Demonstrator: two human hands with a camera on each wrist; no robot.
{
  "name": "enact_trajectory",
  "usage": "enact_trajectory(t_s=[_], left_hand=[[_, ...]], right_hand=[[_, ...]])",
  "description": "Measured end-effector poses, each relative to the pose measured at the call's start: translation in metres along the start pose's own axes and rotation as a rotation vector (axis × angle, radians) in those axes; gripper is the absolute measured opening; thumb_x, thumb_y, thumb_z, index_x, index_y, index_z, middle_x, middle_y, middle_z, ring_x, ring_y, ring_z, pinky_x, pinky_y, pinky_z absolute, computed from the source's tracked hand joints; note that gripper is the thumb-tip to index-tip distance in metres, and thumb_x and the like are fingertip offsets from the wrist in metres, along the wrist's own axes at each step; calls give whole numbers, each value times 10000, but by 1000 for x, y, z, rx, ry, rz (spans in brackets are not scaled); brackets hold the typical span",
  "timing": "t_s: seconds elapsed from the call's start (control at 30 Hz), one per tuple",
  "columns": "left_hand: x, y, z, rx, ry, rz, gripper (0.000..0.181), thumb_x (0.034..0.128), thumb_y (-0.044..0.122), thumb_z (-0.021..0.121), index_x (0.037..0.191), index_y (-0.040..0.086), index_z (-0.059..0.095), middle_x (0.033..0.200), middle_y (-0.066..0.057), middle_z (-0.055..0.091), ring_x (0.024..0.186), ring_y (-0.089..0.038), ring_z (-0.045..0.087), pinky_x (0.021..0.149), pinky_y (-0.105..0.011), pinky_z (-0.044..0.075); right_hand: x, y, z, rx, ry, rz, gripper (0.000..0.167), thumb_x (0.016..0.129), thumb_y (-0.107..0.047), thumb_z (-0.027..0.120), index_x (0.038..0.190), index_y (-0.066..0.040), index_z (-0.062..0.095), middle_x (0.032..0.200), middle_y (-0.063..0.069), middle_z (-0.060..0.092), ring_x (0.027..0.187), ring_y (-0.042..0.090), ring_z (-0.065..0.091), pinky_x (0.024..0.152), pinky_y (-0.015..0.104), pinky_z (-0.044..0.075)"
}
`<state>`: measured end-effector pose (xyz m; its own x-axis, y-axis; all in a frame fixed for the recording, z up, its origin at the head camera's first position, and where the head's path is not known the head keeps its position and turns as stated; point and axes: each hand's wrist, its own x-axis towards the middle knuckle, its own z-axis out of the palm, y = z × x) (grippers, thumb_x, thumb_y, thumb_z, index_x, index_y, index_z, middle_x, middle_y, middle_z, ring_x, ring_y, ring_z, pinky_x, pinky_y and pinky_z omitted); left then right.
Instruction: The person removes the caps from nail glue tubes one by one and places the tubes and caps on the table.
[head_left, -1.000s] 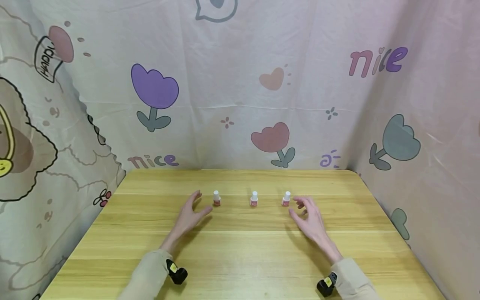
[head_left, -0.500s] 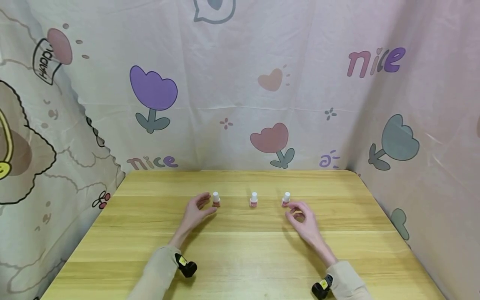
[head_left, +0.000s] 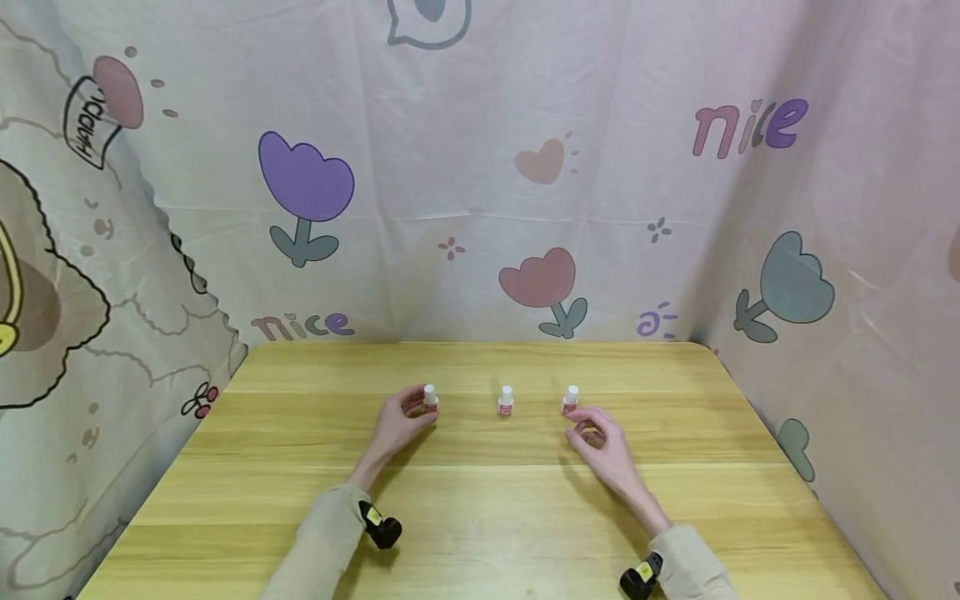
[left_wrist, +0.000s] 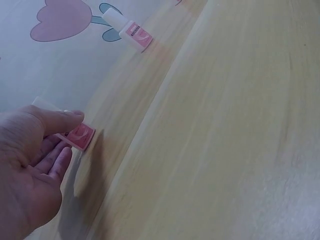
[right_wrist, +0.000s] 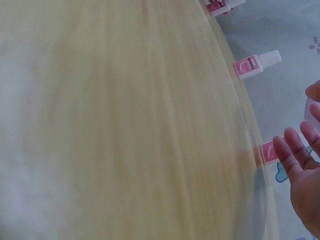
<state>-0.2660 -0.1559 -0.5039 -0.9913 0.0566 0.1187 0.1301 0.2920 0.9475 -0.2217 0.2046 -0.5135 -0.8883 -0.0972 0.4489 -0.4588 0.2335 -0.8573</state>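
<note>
Three small bottles with white caps and pink labels stand upright in a row on the wooden table. At the left bottle [head_left: 430, 392], my left hand [head_left: 393, 427] has its thumb in front and its fingers on the left and behind; firm contact cannot be made out. The left wrist view shows that thumb crossing over the bottle's pink label [left_wrist: 82, 134]. In the centre, the middle bottle [head_left: 506, 405] stands apart from both hands. My right hand [head_left: 607, 450] is beside the right bottle [head_left: 572, 395], its bent fingertips overlapping the base, thumb apart from it.
The wooden table [head_left: 480, 500] has its far edge behind the bottles. A printed cloth [head_left: 420, 167] hangs behind it and along both sides. Black wrist cameras sit on both sleeves, the left camera [head_left: 384, 530] and the right camera [head_left: 639, 578].
My left hand has moved right, bringing thumb and fingers around the left bottle. My right hand has shifted slightly left and nearer the front, fingers more bent. The bottles stay in place.
</note>
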Motion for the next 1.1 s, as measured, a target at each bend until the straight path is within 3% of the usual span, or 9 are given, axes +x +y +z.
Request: enact_trajectory(t_s=[0.33,0.5,0.7,1.1], left_hand=[[1,0,3,7,20,21,451,853,-118,709,1283,-142,576,1192,-340,670,1115,-445,664,971,-428,562],[1,1,3,16,37,18,400,840,-90,741,1224,-113,631,1148,-307,700,1089,-417,682,936,-395,579],[1,1,4,28,33,25,347,833,-63,764,1165,-99,670,1134,-292,713,1071,-402,698,919,-384,588],[-3,0,3,4,8,26,329,815,-77,773,1128,-124,680,1081,-312,716,992,-395,724,853,-323,607]], right_hand=[[-1,0,1,16,-3,21,281,883,74,693,1118,193,594,1095,207,627,883,15,599,763,164,561],[-1,1,1,24,-2,26,266,877,82,693,1111,177,609,1099,251,613,881,9,595,770,162,560],[-2,3,2,28,-3,23,260,871,97,691,1116,157,624,1106,305,603,881,-7,591,769,149,555],[-3,5,0,23,-6,35,266,876,80,696,1122,150,621,1116,288,604,892,16,600,781,149,554]])
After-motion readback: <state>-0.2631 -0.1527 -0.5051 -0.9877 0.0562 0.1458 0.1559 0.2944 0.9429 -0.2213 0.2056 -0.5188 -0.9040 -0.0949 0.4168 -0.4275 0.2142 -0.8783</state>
